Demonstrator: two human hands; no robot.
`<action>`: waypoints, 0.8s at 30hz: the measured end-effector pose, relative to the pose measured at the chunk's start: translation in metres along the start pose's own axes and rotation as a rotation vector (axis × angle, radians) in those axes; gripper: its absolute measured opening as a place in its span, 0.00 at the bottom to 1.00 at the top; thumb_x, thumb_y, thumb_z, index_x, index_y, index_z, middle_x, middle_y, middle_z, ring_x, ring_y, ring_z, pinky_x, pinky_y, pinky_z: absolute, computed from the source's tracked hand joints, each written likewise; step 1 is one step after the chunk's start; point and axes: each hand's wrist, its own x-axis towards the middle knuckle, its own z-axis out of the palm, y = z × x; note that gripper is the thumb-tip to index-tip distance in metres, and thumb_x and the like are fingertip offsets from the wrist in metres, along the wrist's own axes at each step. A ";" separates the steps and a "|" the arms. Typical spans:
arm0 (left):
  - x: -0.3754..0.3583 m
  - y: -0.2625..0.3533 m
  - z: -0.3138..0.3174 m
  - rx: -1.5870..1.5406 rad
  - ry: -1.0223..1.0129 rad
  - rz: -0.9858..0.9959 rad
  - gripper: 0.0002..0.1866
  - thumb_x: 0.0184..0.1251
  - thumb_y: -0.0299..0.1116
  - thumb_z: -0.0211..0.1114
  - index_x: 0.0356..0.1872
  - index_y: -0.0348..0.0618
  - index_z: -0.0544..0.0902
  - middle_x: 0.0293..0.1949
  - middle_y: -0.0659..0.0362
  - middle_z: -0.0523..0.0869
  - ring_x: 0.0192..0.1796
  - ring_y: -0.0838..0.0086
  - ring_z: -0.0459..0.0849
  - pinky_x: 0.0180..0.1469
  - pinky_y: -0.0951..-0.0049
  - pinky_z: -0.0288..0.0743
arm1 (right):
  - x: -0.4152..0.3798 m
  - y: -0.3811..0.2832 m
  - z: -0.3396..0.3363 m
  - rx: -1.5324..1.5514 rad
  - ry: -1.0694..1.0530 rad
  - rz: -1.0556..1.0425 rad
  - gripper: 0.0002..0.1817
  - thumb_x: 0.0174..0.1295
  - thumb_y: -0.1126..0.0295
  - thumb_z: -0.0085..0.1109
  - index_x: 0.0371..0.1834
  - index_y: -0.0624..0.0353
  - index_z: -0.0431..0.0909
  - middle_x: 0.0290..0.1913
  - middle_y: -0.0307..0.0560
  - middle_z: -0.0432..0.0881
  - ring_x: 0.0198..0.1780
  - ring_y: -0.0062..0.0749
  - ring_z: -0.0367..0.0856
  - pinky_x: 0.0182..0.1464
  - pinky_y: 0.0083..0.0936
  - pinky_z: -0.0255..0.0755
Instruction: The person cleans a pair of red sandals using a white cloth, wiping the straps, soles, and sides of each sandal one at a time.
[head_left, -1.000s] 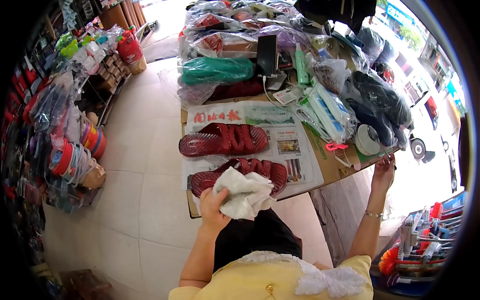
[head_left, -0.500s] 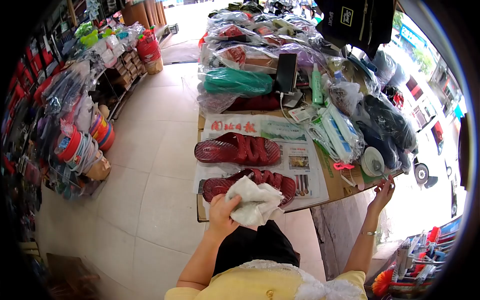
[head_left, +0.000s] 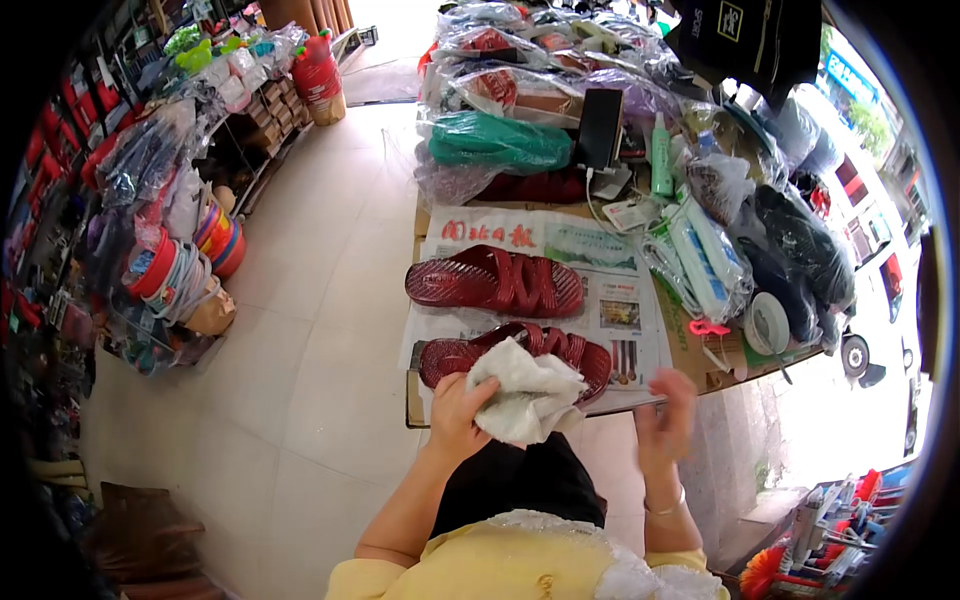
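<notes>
My left hand grips a crumpled white cloth in front of the nearer dark red slipper, covering part of it. Behind that one, the other dark red slipper lies on a spread newspaper. My right hand is raised at the table's front edge, right of the cloth, its fingers smeared by motion. Further right, a white bowl stands near the table corner with a thin handle sticking out of it.
Bagged goods, a black phone on a cable and a green bottle crowd the table's back. Packed items lie at right. Stacked wares line the left side; brushes stand low right.
My right hand has moved left from beside the bowl's handle to near the cloth. My left hand keeps hold of the cloth. The whole view has shifted slightly.
</notes>
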 end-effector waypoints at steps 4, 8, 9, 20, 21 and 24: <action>-0.003 -0.002 0.000 0.013 -0.006 0.005 0.32 0.50 0.34 0.78 0.59 0.45 0.76 0.43 0.51 0.86 0.42 0.52 0.85 0.53 0.55 0.73 | 0.042 -0.077 0.065 -0.131 -0.479 -0.455 0.30 0.50 0.63 0.76 0.59 0.47 0.81 0.66 0.50 0.74 0.65 0.50 0.72 0.66 0.49 0.65; -0.004 -0.001 0.000 0.002 -0.025 -0.058 0.34 0.49 0.34 0.79 0.60 0.44 0.75 0.44 0.51 0.87 0.43 0.53 0.85 0.54 0.55 0.73 | 0.044 -0.068 0.092 -0.229 -0.545 -0.525 0.27 0.44 0.61 0.78 0.51 0.50 0.84 0.61 0.49 0.77 0.60 0.52 0.77 0.61 0.47 0.68; -0.006 -0.002 0.001 0.005 0.001 -0.046 0.35 0.49 0.35 0.79 0.60 0.44 0.75 0.45 0.52 0.87 0.44 0.54 0.86 0.55 0.55 0.74 | 0.040 -0.057 0.092 -0.195 -0.542 -0.529 0.28 0.43 0.61 0.77 0.52 0.48 0.83 0.62 0.47 0.76 0.62 0.49 0.74 0.62 0.47 0.66; 0.003 0.002 -0.004 -0.021 -0.040 -0.008 0.35 0.49 0.27 0.81 0.61 0.43 0.75 0.52 0.53 0.89 0.50 0.56 0.86 0.53 0.58 0.76 | 0.036 -0.014 0.032 -0.238 -0.344 -0.214 0.23 0.37 0.80 0.74 0.41 0.54 0.83 0.50 0.49 0.80 0.44 0.51 0.81 0.45 0.40 0.78; 0.003 0.003 -0.005 -0.020 -0.044 -0.006 0.34 0.50 0.27 0.80 0.61 0.42 0.75 0.52 0.51 0.88 0.51 0.57 0.86 0.54 0.58 0.76 | 0.040 -0.021 0.031 -0.272 -0.292 -0.255 0.23 0.36 0.80 0.75 0.41 0.54 0.83 0.50 0.48 0.80 0.45 0.51 0.81 0.45 0.41 0.78; 0.006 0.007 -0.011 -0.070 -0.037 -0.035 0.33 0.53 0.27 0.80 0.60 0.41 0.75 0.53 0.48 0.87 0.51 0.55 0.86 0.54 0.55 0.75 | 0.051 -0.048 0.038 -0.285 -0.278 -0.426 0.26 0.37 0.76 0.74 0.46 0.48 0.85 0.62 0.43 0.78 0.50 0.44 0.78 0.50 0.40 0.76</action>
